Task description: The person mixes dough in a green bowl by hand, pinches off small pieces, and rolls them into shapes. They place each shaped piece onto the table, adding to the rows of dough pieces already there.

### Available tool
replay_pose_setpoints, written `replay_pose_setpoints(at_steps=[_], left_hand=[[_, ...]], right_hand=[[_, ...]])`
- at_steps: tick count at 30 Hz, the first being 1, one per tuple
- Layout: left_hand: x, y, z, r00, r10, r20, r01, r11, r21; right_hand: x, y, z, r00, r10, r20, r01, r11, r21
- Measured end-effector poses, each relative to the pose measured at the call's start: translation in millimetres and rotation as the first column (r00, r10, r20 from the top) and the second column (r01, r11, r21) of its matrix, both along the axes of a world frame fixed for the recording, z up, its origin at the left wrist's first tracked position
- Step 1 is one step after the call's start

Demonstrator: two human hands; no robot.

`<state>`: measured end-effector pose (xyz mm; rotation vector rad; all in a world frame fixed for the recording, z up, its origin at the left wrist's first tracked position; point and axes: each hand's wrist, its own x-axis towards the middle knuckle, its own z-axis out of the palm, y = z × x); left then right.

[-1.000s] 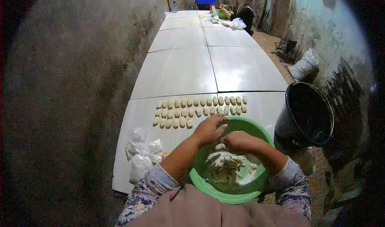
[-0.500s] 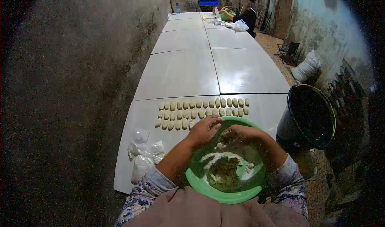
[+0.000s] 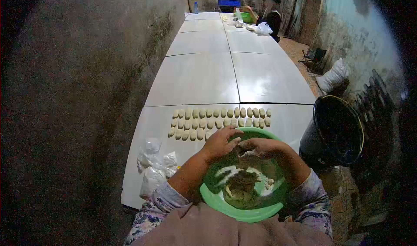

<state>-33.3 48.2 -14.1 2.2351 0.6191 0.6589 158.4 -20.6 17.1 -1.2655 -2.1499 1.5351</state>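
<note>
A green basin (image 3: 241, 213) stands at the near edge of the table, against my body. Inside it lie a lump of dough (image 3: 241, 187) and loose white flour (image 3: 265, 185). Over the basin's far left rim is my left hand (image 3: 220, 144), its fingers stretched and its thumb apart. Close beside it, my right hand (image 3: 263, 147) is above the basin with curled fingers; shadow hides what they hold, though something pale shows at the fingertips. Small oblong dough pieces (image 3: 193, 135) lie in three rows just beyond the basin.
Clear plastic bags with white contents (image 3: 153, 178) lie left of the basin. A large black bucket (image 3: 306, 139) stands at the right. The long white table (image 3: 191, 78) runs along the left wall; at its far end a person (image 3: 273, 22) works by another green basin (image 3: 246, 17).
My right hand's fingers have turned up slightly and come closer to my left thumb. My left hand has hardly moved. The far person's posture and arm have shifted.
</note>
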Motion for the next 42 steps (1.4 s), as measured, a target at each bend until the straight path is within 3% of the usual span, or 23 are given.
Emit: replay_pose_setpoints(at_steps=[2, 6, 9, 11, 13, 14, 15, 17, 18, 19, 21, 22, 23, 26, 29, 31, 33, 34, 36, 37, 38, 41, 42], left_hand=[[-1, -2, 5, 0.999, 0.012, -0.031, -0.012, 1.0, -0.002], [-2, 3, -5, 0.996, 0.027, 0.09, -0.031, 0.999, 0.036], [-5, -1, 2, 0.971, 0.026, 0.236, -0.004, 0.996, -0.093], [-7, 1, 2, 0.969, -0.004, 0.247, 0.001, 1.0, 0.012], [-14, -12, 27, 0.996, 0.068, 0.054, -0.082, 0.947, 0.31], [-13, -15, 29, 0.995, 0.039, 0.091, -0.053, 0.986, 0.155], [-13, -17, 32, 0.995, 0.04, 0.09, -0.054, 0.987, 0.154], [-14, -21, 36, 0.994, 0.079, -0.071, -0.064, 0.98, 0.189], [-11, -21, 31, 0.995, 0.082, -0.047, -0.072, 0.979, 0.193], [-11, -21, 30, 0.995, 0.084, -0.046, -0.073, 0.979, 0.192], [-12, -22, 28, 0.995, 0.096, -0.037, -0.085, 0.966, 0.244], [-12, -19, 24, 0.994, 0.106, -0.037, -0.095, 0.972, 0.215], [-13, -19, 23, 0.994, 0.106, -0.036, -0.096, 0.972, 0.215], [-13, -17, 19, 0.993, 0.1, -0.069, -0.073, 0.945, 0.318], [-13, -14, 8, 0.992, 0.002, -0.129, 0.034, 0.961, 0.276], [-13, -14, 9, 0.985, -0.034, -0.169, 0.065, 0.98, 0.185], [-13, -11, 3, 1.0, -0.026, -0.01, 0.028, 0.988, 0.153], [-14, -14, 13, 0.995, -0.062, -0.073, 0.068, 0.994, 0.087], [-11, -5, 2, 0.991, -0.051, -0.122, 0.066, 0.99, 0.127], [-9, -4, -2, 0.985, -0.041, -0.17, 0.069, 0.984, 0.165], [-10, -7, -7, 0.996, -0.071, -0.052, 0.08, 0.978, 0.193], [-10, -5, -5, 0.981, -0.123, -0.15, 0.147, 0.976, 0.159], [-9, -5, -5, 0.964, -0.12, -0.238, 0.16, 0.975, 0.156]], right_hand=[[0, -2, 2, 0.988, -0.133, -0.076, 0.129, 0.99, -0.056], [3, 3, -5, 0.994, -0.042, -0.1, 0.05, 0.995, 0.082], [2, 3, 3, 0.988, -0.11, -0.108, 0.113, 0.993, 0.021], [-5, 1, 20, 0.966, -0.25, -0.061, 0.242, 0.964, -0.111], [0, 12, 13, 0.979, -0.2, -0.046, 0.197, 0.978, -0.066], [2, 14, 9, 0.988, -0.151, -0.027, 0.15, 0.988, -0.024], [2, 12, 11, 0.988, -0.15, -0.028, 0.149, 0.988, -0.025], [0, 5, 13, 0.969, -0.182, -0.169, 0.18, 0.983, -0.024], [-3, 0, 4, 0.905, -0.226, -0.361, 0.216, 0.974, -0.07], [-7, -2, 15, 0.905, -0.226, -0.36, 0.215, 0.974, -0.07], [-16, -10, 41, 0.953, -0.289, -0.097, 0.284, 0.957, -0.064], [-14, -13, 22, 0.76, -0.511, -0.401, 0.343, 0.84, -0.42], [-14, -11, 23, 0.761, -0.511, -0.4, 0.343, 0.84, -0.42], [-8, 2, 17, 0.928, -0.352, -0.119, 0.345, 0.936, -0.075], [-12, 1, 25, 0.936, -0.348, 0.047, 0.349, 0.937, -0.015], [-10, 3, 20, 0.931, -0.365, -0.019, 0.366, 0.93, 0.027], [-8, 2, 17, 0.922, -0.377, -0.087, 0.383, 0.921, 0.071], [-9, 1, 15, 0.909, -0.386, -0.157, 0.399, 0.915, 0.059], [-11, 1, 19, 0.891, -0.393, -0.228, 0.413, 0.909, 0.045], [-11, 2, 30, 0.847, -0.487, -0.214, 0.477, 0.873, -0.101], [-11, 2, 35, 0.797, -0.575, -0.185, 0.53, 0.812, -0.243], [-8, 3, 20, 0.844, -0.515, -0.15, 0.492, 0.854, -0.168], [-3, 8, 13, 0.901, -0.411, -0.138, 0.399, 0.911, -0.104]])
